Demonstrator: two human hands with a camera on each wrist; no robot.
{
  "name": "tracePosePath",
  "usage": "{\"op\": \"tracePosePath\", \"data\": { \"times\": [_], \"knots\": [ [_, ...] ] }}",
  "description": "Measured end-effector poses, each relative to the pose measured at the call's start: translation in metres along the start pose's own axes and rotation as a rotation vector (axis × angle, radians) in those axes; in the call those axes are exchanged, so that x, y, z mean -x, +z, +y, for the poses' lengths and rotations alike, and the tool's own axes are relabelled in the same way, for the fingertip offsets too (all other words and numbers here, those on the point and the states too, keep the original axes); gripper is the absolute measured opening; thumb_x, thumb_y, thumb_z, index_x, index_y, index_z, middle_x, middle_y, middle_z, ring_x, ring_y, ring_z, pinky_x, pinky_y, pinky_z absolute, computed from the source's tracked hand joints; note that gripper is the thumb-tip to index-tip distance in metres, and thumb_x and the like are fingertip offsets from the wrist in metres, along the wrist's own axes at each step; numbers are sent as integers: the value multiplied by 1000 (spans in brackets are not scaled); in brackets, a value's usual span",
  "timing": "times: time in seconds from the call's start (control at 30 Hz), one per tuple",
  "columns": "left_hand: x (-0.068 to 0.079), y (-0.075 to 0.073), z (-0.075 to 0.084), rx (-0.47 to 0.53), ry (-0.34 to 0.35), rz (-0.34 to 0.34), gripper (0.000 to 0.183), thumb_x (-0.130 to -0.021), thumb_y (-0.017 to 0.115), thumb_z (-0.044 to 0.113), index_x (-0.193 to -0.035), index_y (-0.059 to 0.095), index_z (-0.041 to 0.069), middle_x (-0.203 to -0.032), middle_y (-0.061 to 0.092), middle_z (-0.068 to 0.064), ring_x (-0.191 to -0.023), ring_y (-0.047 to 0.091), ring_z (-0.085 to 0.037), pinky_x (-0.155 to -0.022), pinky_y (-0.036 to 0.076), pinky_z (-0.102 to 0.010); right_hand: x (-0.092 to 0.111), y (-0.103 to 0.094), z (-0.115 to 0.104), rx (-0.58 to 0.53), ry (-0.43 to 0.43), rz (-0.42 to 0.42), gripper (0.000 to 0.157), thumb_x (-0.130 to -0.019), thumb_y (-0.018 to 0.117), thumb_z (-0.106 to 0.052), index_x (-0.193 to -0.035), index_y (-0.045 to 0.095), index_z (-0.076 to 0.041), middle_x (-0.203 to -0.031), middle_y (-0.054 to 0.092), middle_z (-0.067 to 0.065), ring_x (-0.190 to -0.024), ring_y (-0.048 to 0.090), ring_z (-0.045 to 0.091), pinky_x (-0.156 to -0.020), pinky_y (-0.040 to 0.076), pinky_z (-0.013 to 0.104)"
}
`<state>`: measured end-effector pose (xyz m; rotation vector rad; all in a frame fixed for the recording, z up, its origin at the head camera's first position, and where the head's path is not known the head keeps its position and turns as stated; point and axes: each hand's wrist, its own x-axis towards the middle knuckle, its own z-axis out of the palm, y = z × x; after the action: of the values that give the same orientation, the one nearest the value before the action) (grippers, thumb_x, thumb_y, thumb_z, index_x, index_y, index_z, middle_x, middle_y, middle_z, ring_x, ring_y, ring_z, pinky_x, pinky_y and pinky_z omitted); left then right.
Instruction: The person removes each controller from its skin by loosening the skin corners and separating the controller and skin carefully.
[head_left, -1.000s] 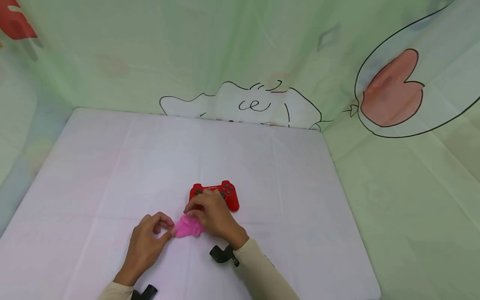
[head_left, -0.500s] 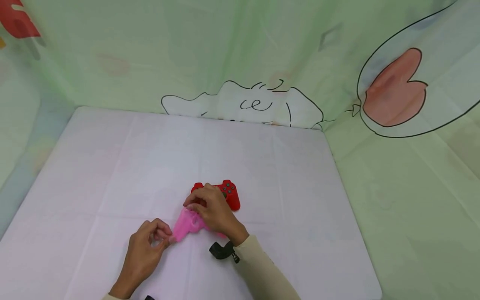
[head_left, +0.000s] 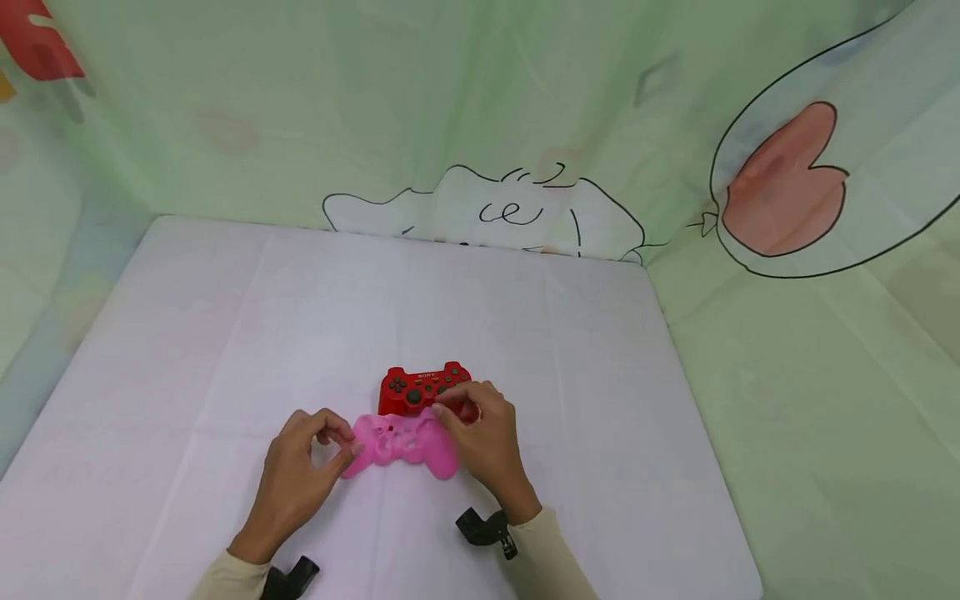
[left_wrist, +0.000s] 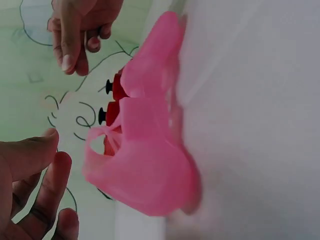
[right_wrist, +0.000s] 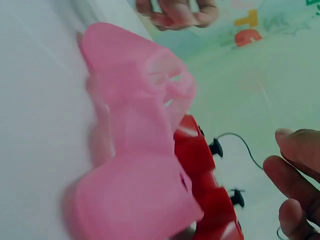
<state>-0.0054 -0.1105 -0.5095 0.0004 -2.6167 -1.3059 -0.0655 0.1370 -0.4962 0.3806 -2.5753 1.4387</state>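
Note:
A pink silicone controller cover (head_left: 408, 439), with cut-out holes, lies spread on the white table just in front of a red game controller (head_left: 408, 390) marked SONY. My left hand (head_left: 300, 479) hovers by the cover's left grip, thumb and index finger bent near each other. In the left wrist view a gap shows between its fingertips (left_wrist: 61, 162) and the cover (left_wrist: 150, 170). Over the cover's right end and the controller's right side is my right hand (head_left: 487, 437), its loosely bent fingers (right_wrist: 285, 175) holding nothing in the right wrist view. The controller's right grip is partly hidden.
The white tabletop (head_left: 570, 350) stretches around both things. Behind it hangs a green printed curtain (head_left: 390, 100), which also rises at both sides. Black wrist camera mounts (head_left: 483, 529) sit below the hands.
The bunched pink cover has been spread out flat, both grips now showing. My right hand has let go of it and moved right. My left hand has released its left end.

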Motion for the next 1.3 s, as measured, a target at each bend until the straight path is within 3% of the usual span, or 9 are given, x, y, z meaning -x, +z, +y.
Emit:
{"op": "tracePosePath", "data": {
  "times": [0.1,0.2,0.33,0.43,0.57,0.77,1.03,1.3],
  "knots": [
    [-18,6,9,23,50,-36,29,-82,93,13,-93,69,27,-88,64,12,-88,54,-15,-71,41,-28,15,-9,6,8,91,78,16,-89,88,-18,-98,78,-26,-85,65,-9,-81,57,20,-71,45,40],
    [-34,15,18,54,94,-81,29,-82,93,17,-93,69,27,-90,66,7,-91,55,-14,-75,45,-31,29,-13,9,32,201,123,17,-88,88,-22,-99,77,-29,-88,67,-5,-83,56,15,-72,43,34],
    [-49,31,30,50,141,-156,29,-81,95,21,-92,69,27,-91,65,3,-91,57,-13,-74,50,-31,47,-12,10,48,335,145,19,-86,91,-24,-97,76,-29,-89,67,3,-81,55,16,-68,41,29],
    [-55,42,37,10,182,-211,29,-80,96,25,-91,69,26,-90,62,6,-91,58,-9,-74,53,-28,57,-7,10,66,392,117,21,-83,93,-24,-94,74,-28,-85,64,4,-79,53,17,-66,40,28],
    [-58,56,41,-96,250,-247,30,-78,97,29,-89,69,23,-87,61,5,-87,53,-7,-70,53,-26,67,2,12,99,397,61,25,-79,96,-25,-91,73,-27,-80,63,-1,-74,52,16,-69,39,25],
    [-59,68,42,-251,334,-222,31,-76,98,31,-86,69,24,-78,48,2,-74,43,-9,-58,42,-23,68,10,12,189,394,64,26,-78,97,-23,-88,73,-25,-74,58,-1,-71,45,9,-68,36,25],
    [-59,76,41,-314,392,-185,29,-75,99,28,-90,75,24,-69,58,7,-77,40,-9,-55,37,-20,69,11,16,205,409,38,26,-80,94,-19,-88,70,-22,-78,63,-3,-69,43,7,-67,35,24],
    [-62,83,36,-305,444,-112,25,-77,95,10,-84,75,23,-65,62,10,-74,38,-9,-55,34,-21,71,10,16,209,417,17,25,-80,94,-17,-86,70,-22,-76,62,-3,-65,42,6,-63,36,22]
  ]
}}
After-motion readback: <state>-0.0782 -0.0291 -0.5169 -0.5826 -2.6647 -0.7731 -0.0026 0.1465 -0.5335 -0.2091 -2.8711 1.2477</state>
